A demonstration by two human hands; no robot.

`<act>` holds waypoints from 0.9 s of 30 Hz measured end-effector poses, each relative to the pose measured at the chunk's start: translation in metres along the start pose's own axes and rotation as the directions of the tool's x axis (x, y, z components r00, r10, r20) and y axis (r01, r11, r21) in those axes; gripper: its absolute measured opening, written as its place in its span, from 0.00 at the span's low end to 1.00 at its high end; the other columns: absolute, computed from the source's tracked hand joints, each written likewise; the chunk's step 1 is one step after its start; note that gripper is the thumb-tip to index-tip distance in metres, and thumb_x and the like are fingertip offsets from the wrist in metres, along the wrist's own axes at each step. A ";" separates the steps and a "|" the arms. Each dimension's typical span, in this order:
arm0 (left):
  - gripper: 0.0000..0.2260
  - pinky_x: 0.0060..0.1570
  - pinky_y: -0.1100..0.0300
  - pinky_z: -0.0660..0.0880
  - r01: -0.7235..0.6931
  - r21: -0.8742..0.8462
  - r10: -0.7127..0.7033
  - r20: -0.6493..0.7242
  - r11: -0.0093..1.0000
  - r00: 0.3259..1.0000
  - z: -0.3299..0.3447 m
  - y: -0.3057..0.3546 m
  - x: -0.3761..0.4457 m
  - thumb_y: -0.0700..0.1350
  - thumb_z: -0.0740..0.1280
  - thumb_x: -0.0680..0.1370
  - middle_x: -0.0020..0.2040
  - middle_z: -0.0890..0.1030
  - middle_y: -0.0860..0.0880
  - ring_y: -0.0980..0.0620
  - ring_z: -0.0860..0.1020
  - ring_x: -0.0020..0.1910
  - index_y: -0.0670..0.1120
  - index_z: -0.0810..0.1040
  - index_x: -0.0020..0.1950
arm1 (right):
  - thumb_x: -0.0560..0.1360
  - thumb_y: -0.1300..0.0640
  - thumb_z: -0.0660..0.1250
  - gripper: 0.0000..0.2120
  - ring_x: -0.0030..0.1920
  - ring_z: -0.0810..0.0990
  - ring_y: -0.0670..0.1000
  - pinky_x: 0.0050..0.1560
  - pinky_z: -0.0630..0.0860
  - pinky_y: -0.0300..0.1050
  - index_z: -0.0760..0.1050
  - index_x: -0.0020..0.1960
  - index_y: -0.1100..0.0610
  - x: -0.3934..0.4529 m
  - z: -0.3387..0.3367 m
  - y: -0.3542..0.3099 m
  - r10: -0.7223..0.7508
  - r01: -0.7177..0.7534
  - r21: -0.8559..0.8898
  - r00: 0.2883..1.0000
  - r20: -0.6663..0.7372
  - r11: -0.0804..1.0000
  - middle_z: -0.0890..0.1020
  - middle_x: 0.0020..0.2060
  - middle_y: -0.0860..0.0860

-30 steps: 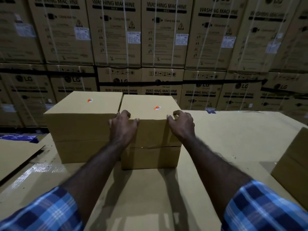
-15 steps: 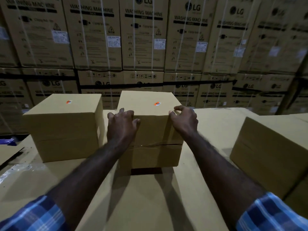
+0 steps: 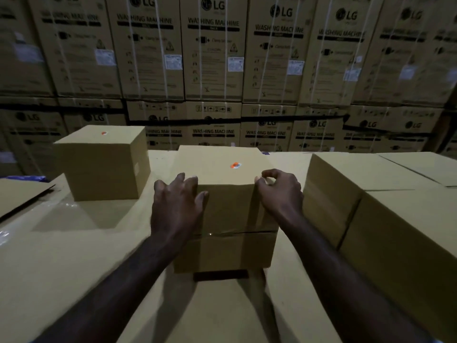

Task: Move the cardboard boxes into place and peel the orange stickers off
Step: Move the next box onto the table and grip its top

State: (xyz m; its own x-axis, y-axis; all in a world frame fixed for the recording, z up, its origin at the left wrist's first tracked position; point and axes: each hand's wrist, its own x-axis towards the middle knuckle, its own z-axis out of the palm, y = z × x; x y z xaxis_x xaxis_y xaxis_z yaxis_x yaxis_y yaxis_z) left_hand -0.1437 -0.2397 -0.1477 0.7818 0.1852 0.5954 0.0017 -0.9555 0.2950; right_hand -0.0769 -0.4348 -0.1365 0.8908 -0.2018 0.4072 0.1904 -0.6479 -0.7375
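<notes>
A plain cardboard box (image 3: 230,209) stands in the middle of a cardboard-covered surface (image 3: 74,268), with an orange sticker (image 3: 235,165) on its top. A dark gap shows under its near edge. My left hand (image 3: 175,206) presses spread fingers against its near left corner. My right hand (image 3: 279,191) grips the near right top corner with curled fingers and thumb. A second box (image 3: 103,169) stands apart at the left, and it carries its own orange sticker (image 3: 104,132).
Larger cardboard boxes (image 3: 371,219) stand close to the right of the held box. A flat cardboard sheet (image 3: 22,194) lies at the far left. A wall of stacked washing machine cartons (image 3: 212,58) closes off the back.
The held box has moved right, away from the left box it stood against, and now sits near the right-hand boxes. My left fingers have straightened from the top edge.
</notes>
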 end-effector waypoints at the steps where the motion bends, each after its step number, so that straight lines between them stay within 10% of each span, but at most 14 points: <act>1: 0.19 0.54 0.48 0.71 0.012 -0.005 -0.012 0.008 1.000 1.000 -0.007 0.014 -0.016 0.55 0.65 0.77 0.59 0.79 0.45 0.40 0.74 0.54 0.46 0.76 0.63 | 0.76 0.47 0.67 0.17 0.56 0.78 0.53 0.51 0.79 0.48 0.78 0.63 0.50 -0.009 -0.012 0.008 -0.009 0.009 -0.010 1.000 -0.002 1.000 0.79 0.60 0.53; 27: 0.25 0.40 0.56 0.71 0.088 0.031 -0.091 0.145 0.996 0.985 -0.065 0.037 -0.135 0.68 0.60 0.73 0.54 0.80 0.55 0.46 0.73 0.53 0.53 0.78 0.60 | 0.74 0.44 0.67 0.19 0.66 0.65 0.53 0.49 0.67 0.42 0.75 0.62 0.50 -0.134 -0.089 0.035 -0.040 0.062 -0.150 0.989 0.142 0.987 0.68 0.65 0.54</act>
State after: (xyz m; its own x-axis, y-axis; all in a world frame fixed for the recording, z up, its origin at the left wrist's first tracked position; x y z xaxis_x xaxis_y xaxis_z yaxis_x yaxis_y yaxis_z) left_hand -0.2896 -0.2847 -0.1686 0.8605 0.2362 0.4514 0.0892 -0.9422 0.3229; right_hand -0.2264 -0.4958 -0.1689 0.9319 -0.0689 0.3560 0.1813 -0.7617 -0.6220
